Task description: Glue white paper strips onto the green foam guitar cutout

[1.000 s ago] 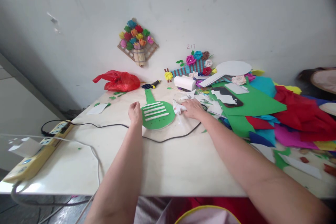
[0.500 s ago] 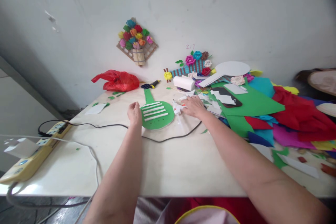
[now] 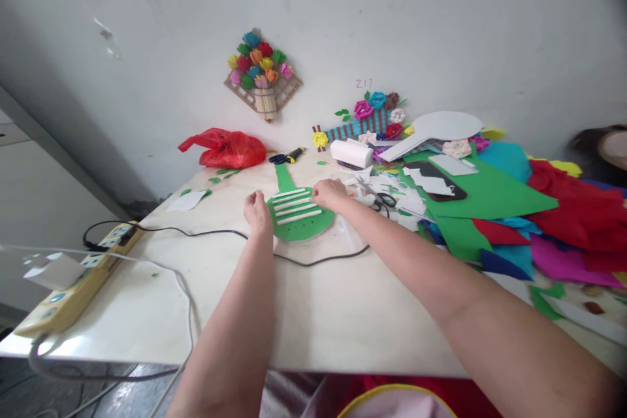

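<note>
A round green piece (image 3: 301, 230) with a long neck, like a banjo or guitar cut-out, lies flat on the table. Several white strips (image 3: 298, 217) run across it in near-parallel rows, with a row of small dark dots below them. At its left edge is my left hand (image 3: 258, 212), closed, fingertips pressed together; anything between them is too small to make out. Over the right edge, my right hand (image 3: 329, 194) is closed in a pinch by the ends of the upper strips. What it pinches is hidden. Right of that hand lie black-handled scissors (image 3: 386, 199) among white scraps.
A black cord (image 3: 313, 264) curves across the table below the green piece. On the left edge sits a yellow power strip (image 3: 73, 297). A red plastic bag (image 3: 232, 150) and yellow-black pliers (image 3: 294, 155) lie behind. Coloured sheets and a phone (image 3: 455, 191) cover the right side.
My right hand has moved left from the white scraps onto the right edge of the green piece, uncovering the scissors. My left hand stays by the left edge. The whole view has shifted slightly.
</note>
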A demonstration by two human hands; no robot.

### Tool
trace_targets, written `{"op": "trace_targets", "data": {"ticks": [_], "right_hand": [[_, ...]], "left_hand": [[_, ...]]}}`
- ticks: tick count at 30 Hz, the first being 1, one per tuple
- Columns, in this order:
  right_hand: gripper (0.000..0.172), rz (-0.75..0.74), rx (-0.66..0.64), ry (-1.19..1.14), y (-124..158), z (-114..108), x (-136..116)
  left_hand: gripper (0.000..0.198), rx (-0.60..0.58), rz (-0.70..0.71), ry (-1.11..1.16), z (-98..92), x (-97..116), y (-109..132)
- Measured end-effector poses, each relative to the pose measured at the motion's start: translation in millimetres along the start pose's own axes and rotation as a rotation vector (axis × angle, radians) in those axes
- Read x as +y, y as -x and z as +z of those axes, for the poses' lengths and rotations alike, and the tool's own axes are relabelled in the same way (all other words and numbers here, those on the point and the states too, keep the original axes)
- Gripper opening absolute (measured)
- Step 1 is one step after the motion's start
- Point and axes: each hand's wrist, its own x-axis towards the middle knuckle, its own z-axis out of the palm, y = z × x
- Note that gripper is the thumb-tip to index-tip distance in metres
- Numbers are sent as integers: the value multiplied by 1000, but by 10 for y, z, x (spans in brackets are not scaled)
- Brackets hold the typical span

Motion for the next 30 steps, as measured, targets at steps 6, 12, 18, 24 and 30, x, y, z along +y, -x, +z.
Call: {"op": "trace_targets", "data": {"ticks": [6, 12, 18, 24, 30], "right_hand": [[28, 46, -43, 19, -142, 66, -135], [27, 94, 82, -14, -150, 40, -60], [24, 280, 345, -339, -164, -105, 403], [25, 377, 375, -465, -65, -288, 938], [25, 368, 266, -345, 140, -338, 1203]], "left_hand": [[19, -8, 6, 8, 1, 9, 17], [21, -19, 40, -21, 15, 30, 19], [27, -117, 172, -68, 69, 121, 117], [39, -509, 302, -146, 185, 280, 398], [39, -736, 360, -178, 256, 393, 636]]}}
